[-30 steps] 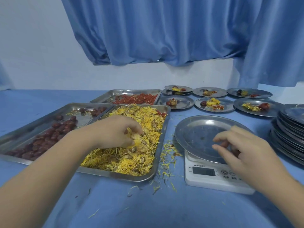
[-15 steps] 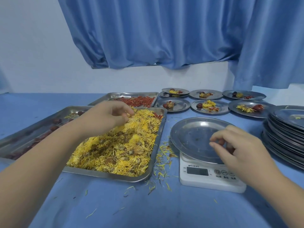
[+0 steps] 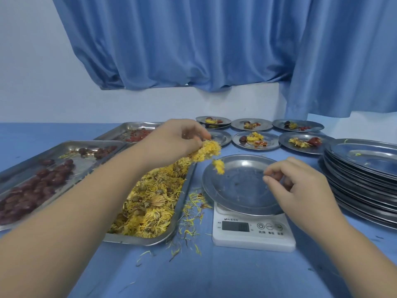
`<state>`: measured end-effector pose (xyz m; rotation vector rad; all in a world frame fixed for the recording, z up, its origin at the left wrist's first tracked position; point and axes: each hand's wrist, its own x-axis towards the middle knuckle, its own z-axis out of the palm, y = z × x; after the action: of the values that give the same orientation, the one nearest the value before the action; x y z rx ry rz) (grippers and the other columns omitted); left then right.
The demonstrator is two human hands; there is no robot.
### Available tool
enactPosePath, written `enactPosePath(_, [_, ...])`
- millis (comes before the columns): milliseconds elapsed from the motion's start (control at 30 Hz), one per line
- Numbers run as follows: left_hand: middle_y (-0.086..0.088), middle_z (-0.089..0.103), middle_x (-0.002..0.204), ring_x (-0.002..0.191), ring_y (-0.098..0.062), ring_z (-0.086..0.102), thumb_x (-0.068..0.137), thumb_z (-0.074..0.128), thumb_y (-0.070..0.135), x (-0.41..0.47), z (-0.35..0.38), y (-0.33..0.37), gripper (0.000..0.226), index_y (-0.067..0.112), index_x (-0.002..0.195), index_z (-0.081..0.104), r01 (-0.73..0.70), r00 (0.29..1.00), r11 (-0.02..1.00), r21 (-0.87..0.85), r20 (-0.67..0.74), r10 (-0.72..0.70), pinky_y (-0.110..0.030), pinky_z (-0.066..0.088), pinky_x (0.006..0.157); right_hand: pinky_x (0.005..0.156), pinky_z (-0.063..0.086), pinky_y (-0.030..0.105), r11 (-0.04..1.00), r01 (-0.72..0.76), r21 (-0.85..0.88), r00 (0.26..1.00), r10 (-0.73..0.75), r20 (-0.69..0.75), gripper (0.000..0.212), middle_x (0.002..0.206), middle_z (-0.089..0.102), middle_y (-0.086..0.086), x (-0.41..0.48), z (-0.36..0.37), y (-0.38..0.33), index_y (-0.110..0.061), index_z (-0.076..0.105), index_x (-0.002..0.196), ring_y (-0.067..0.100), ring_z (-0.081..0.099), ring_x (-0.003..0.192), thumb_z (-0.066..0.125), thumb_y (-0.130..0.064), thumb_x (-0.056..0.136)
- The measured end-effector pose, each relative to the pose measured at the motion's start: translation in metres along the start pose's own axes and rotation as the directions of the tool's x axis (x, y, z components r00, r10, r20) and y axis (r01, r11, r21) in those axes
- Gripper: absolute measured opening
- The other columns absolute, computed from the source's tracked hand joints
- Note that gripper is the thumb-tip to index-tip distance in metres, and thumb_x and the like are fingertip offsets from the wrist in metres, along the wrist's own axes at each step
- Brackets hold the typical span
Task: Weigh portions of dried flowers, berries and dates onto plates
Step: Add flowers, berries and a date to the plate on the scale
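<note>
Blue pleated curtain (image 3: pixel 204 39) in back, blue table (image 3: pixel 214 276) up front. A big rectangular steel tray (image 3: pixel 137 239) of yellow dried flowers (image 3: pixel 150 201) sits just left of a white digital scale (image 3: pixel 253 233) with a round steel plate (image 3: pixel 242 190) on it. The left hand (image 3: pixel 178 138) grips a yellow flower clump (image 3: pixel 207 150) over the plate's left rim. The right hand (image 3: pixel 300 188) hovers curled over the right side, can't tell if it's holding anything.

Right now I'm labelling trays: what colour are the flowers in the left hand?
Yellow flowers in the left hand; head view.

soft even light, bluish cast, wide-angle bowing at edges
</note>
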<state>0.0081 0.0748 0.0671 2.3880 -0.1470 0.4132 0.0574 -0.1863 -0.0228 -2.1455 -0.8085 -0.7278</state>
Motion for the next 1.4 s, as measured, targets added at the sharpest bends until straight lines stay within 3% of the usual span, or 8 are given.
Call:
enactPosePath(267, [0.012, 0.067, 0.084, 0.073, -0.001, 0.061, 0.093, 0.06, 0.018, 0.03, 0.068, 0.016, 0.018, 0.03, 0.102, 0.069, -0.07, 0.985, 0.996, 0.053, 0.163, 0.061, -0.012, 0.045, 0.065, 0.062, 0.036, 0.013, 0.996, -0.086, -0.03, 0.996, 0.086, -0.009, 0.013, 0.073, 0.055, -0.013, 0.004, -0.001, 0.009, -0.029, 0.06, 0.082, 0.0, 0.051, 0.072, 0.067, -0.018, 0.082])
enactPosePath(433, [0.018, 0.064, 0.094, 0.074, 0.011, 0.057, 0.095, 0.058, 0.026, 0.033, 0.078, 0.007, 0.016, 0.034, 0.104, 0.068, -0.057, 0.978, 0.991, 0.123, 0.206, 0.03, -0.001, 0.038, 0.059, 0.06, 0.04, 0.018, 0.995, -0.089, -0.04, 0.996, 0.089, 0.004, 0.01, 0.073, 0.056, -0.014, 0.004, -0.002, 0.008, -0.03, 0.06, 0.082, 0.002, 0.051, 0.071, 0.066, -0.021, 0.083])
enactPosePath(567, [0.023, 0.065, 0.094, 0.085, 0.011, 0.059, 0.094, 0.06, 0.029, 0.022, 0.065, -0.004, 0.015, 0.04, 0.099, 0.069, -0.042, 0.987, 0.998, 0.052, 0.159, 0.033, -0.012, 0.043, 0.074, 0.06, 0.04, 0.018, 0.997, -0.064, -0.038, 0.997, 0.066, 0.044, 0.008, 0.074, 0.055, -0.015, 0.002, -0.001, -0.001, -0.029, 0.06, 0.083, 0.0, 0.051, 0.068, 0.063, -0.021, 0.085])
enactPosePath(700, [0.021, 0.069, 0.093, 0.089, 0.0, 0.066, 0.093, 0.061, 0.028, 0.001, 0.043, -0.015, 0.015, 0.041, 0.094, 0.069, -0.006, 0.994, 0.999, -0.032, 0.111, 0.009, -0.028, 0.049, 0.088, 0.06, 0.045, 0.029, 0.998, 0.016, -0.067, 0.996, -0.01, 0.092, 0.006, 0.074, 0.053, -0.015, -0.007, 0.003, -0.019, -0.028, 0.06, 0.084, 0.003, 0.049, 0.067, 0.06, -0.022, 0.087])
enactPosePath(933, [0.02, 0.071, 0.089, 0.08, 0.002, 0.067, 0.094, 0.06, 0.031, -0.043, -0.019, -0.054, 0.012, 0.04, 0.097, 0.069, 0.117, 0.993, 0.993, 0.019, 0.009, -0.117, -0.031, 0.052, 0.082, 0.046, 0.043, 0.032, 0.944, 0.277, -0.177, 0.961, -0.267, 0.073, 0.008, 0.067, 0.052, -0.011, -0.005, 0.021, -0.07, -0.022, 0.061, 0.079, 0.01, 0.046, 0.059, 0.057, -0.02, 0.085])
enactPosePath(1100, [0.021, 0.072, 0.089, 0.078, 0.002, 0.068, 0.094, 0.059, 0.031, -0.066, -0.049, -0.08, 0.015, 0.042, 0.096, 0.068, 0.192, 0.978, 0.981, -0.023, -0.084, -0.193, -0.032, 0.05, 0.081, 0.067, 0.05, 0.034, 0.969, -0.1, -0.225, 0.964, 0.15, 0.221, 0.01, 0.074, 0.063, -0.016, 0.026, 0.017, -0.055, -0.032, 0.061, 0.077, 0.007, 0.057, 0.075, 0.058, -0.032, 0.087])
enactPosePath(1267, [0.025, 0.07, 0.094, 0.082, 0.004, 0.067, 0.093, 0.06, 0.035, -0.069, -0.043, -0.086, 0.019, 0.052, 0.093, 0.067, 0.165, 0.982, 0.985, -0.044, -0.084, -0.168, -0.028, 0.048, 0.079, 0.057, 0.042, 0.023, 0.949, -0.113, -0.294, 0.86, 0.242, 0.45, 0.021, 0.066, 0.064, -0.012, 0.03, 0.006, -0.036, -0.031, 0.064, 0.068, 0.0, 0.055, 0.066, 0.064, -0.046, 0.084])
enactPosePath(1400, [0.021, 0.072, 0.093, 0.082, 0.003, 0.068, 0.093, 0.061, 0.033, -0.063, -0.034, -0.08, 0.019, 0.051, 0.095, 0.067, 0.13, 0.989, 0.988, -0.084, -0.065, -0.135, -0.03, 0.051, 0.08, 0.066, 0.049, 0.022, 0.948, -0.073, -0.309, 0.789, 0.244, 0.564, 0.017, 0.072, 0.065, -0.016, 0.031, 0.009, -0.039, -0.035, 0.066, 0.069, -0.002, 0.057, 0.072, 0.067, -0.047, 0.081])
